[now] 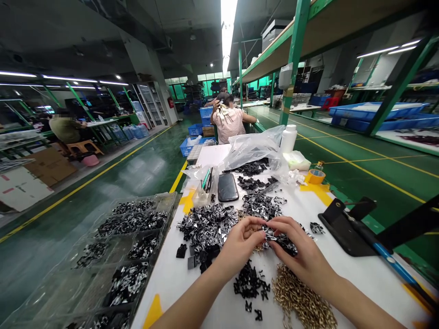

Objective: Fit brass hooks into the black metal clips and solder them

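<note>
Pinching a tangle of black clips (280, 241), left hand (238, 244) and right hand (300, 251) clamp together over the counter (168, 283), gold chain (302, 297) just beside.

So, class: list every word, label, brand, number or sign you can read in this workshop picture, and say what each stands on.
No text can be read here.
The label on the small glass bottle is too small to read.
The red sign on the pillar is too small and blurred to read.
The pink markings on the white board are too blurred to read.
</note>
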`<control>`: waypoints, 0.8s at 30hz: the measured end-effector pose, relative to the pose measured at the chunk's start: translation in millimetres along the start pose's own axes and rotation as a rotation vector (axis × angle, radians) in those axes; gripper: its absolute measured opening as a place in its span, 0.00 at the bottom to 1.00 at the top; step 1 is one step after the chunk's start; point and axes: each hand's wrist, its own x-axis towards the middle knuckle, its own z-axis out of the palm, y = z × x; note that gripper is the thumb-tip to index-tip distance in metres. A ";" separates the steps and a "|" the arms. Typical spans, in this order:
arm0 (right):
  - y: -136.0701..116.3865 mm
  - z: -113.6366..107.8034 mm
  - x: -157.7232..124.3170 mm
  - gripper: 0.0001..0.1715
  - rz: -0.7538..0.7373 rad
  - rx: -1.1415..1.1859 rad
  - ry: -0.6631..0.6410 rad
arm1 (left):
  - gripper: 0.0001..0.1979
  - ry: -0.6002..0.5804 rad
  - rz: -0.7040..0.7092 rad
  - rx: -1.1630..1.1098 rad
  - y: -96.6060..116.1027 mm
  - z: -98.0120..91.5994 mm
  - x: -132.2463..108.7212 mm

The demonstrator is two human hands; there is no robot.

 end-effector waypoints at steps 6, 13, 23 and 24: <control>0.0 0.2 -0.7 0.21 0.005 0.025 0.010 | 0.12 -0.014 0.002 0.022 -0.6 -0.1 -1.3; -1.0 -1.0 0.7 0.23 0.007 0.004 0.014 | 0.14 -0.008 0.012 0.041 -0.3 -0.3 -0.8; 0.8 0.8 0.0 0.22 0.021 -0.007 0.016 | 0.11 -0.012 0.019 0.022 -6.0 -0.9 1.3; 0.9 1.3 0.1 0.22 0.016 -0.006 0.013 | 0.11 -0.007 0.019 0.024 -7.0 -1.2 1.9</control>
